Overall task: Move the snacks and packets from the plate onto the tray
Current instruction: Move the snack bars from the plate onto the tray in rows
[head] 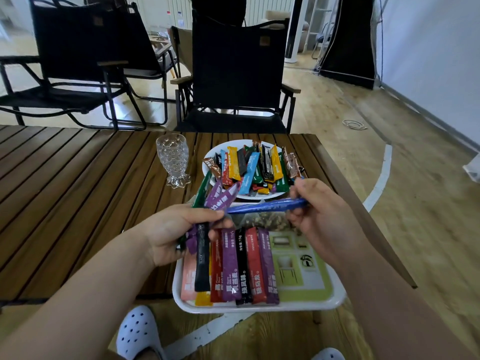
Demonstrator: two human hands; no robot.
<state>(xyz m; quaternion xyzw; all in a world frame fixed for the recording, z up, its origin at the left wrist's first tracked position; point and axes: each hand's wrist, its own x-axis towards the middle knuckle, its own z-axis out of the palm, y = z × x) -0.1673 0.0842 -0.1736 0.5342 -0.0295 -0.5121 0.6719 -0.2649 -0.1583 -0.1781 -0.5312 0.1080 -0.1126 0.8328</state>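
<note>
Clearly, the tray (335, 300) holds packets (231, 266) marked "15g".

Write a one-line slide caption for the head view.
Left hand grips several packets, right hand pinches a blue packet above the tray; plate heaped beyond.

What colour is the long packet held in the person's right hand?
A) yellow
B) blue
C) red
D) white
B: the right hand pinches a blue packet over the tray, while the left hand grips a bunch of packets.
</note>
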